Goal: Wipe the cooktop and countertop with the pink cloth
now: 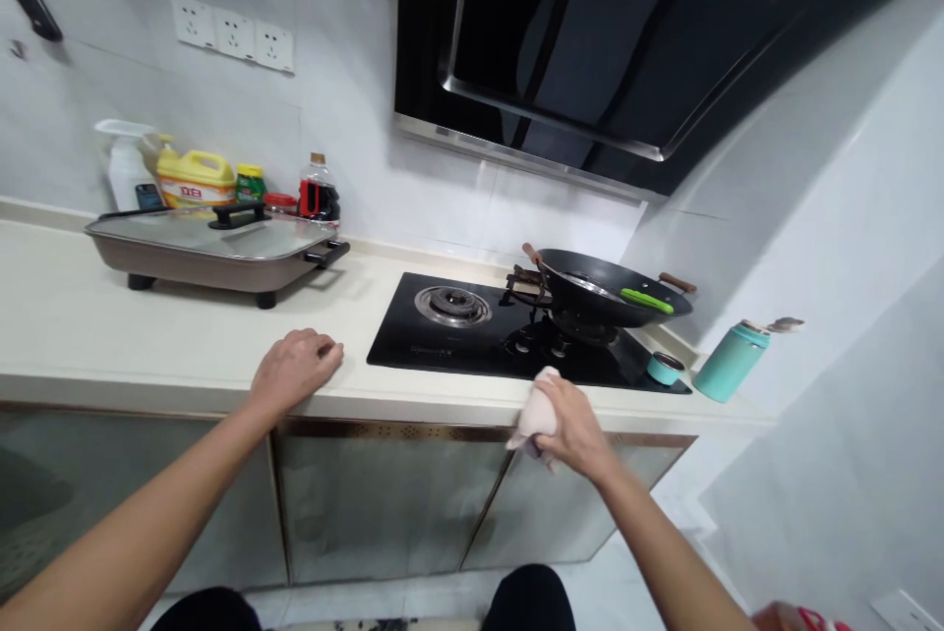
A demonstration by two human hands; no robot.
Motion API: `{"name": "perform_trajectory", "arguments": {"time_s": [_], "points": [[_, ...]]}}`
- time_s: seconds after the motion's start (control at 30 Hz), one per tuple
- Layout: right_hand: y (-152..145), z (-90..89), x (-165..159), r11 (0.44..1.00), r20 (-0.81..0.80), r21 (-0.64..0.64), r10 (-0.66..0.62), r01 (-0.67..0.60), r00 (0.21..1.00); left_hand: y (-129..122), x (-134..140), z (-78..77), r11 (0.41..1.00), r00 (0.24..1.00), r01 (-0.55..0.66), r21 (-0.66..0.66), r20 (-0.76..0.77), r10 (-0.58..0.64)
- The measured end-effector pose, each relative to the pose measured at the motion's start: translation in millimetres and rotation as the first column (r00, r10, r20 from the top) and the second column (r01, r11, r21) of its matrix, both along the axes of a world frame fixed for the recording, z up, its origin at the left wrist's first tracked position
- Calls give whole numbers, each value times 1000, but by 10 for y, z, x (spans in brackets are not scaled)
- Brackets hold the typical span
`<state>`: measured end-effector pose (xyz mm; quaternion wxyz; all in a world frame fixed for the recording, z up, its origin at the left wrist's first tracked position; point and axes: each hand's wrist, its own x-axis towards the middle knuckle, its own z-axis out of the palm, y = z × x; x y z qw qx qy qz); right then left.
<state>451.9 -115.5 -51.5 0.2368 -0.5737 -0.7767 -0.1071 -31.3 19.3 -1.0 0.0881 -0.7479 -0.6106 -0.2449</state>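
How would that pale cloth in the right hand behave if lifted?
The cloth is likely floppy: it bunches up in the right hand, its lower edges hanging loose. It seems light, held one-handed. Being soft and crumpled, it probably wouldn't roll or break.

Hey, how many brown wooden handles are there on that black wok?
2: one brown wooden handle at the left side of the round black wok, and another handle at its right side.

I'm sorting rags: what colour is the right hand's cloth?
The cloth is pale pink; see the head view.
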Motion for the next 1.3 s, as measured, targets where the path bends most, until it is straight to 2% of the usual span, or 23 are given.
{"name": "perform_trajectory", "arguments": {"time_s": [0.17, 0.3, 0.4, 0.53, 0.63, 0.7, 0.8, 0.9, 0.97, 1.03, 1.1, 1.17, 1.23, 1.3], "points": [[250, 227, -1277, 969, -30, -64, 237, -238, 971, 32, -34, -33, 1000, 1000, -1, 1, 11, 1], [490, 266, -2175, 927, -45, -46, 370, -372, 928, 0, -41, -35, 999, 1000, 27, 37, 10, -27], [641, 240, -2611, 901, -53, -26, 432, -433, 901, 3, -63, -38, 996, 998, 45, 73, 31, -47], [729, 199, -2796, 880, -67, -18, 472, -474, 879, 29, -104, -40, 994, 982, 60, 89, 174, -75], [732, 162, -2761, 865, -117, -36, 493, -500, 862, -93, -45, -69, 965, 930, 150, 215, 302, -212], [727, 143, -2732, 854, -172, -43, 504, -518, 846, -266, 64, -124, 902, 881, 281, 329, 284, -378], [709, 157, -2680, 840, -229, -111, 499, -532, 836, -528, 264, -267, 795, 823, 479, 374, 125, -554], [686, 228, -2477, 814, -174, -256, 492, -522, 853, -629, 376, -428, 740, 787, 606, 292, -85, -611], [692, 273, -2177, 816, -106, -295, 489, -497, 866, -619, 396, -505, 747, 783, 622, 236, -185, -593], [735, 282, -1747, 862, -72, -244, 440, -444, 895, -609, 416, -542, 787, 803, 589, 184, -239, -545], [810, 239, -1255, 942, -103, -111, 307, -317, 946, -636, 469, -539, 845, 840, 520, 126, -257, -478], [890, 149, -803, 990, -161, 11, 142, -143, 977, -697, 561, -504, 889, 872, 450, 81, -254, -418], [946, 35, -482, 997, -179, 73, 38, -26, 983, -769, 684, -451, 917, 898, 395, 56, -234, -372], [965, -60, -325, 995, -165, 95, 3, 13, 986, -832, 844, -398, 930, 910, 367, 29, -220, -353]]}}
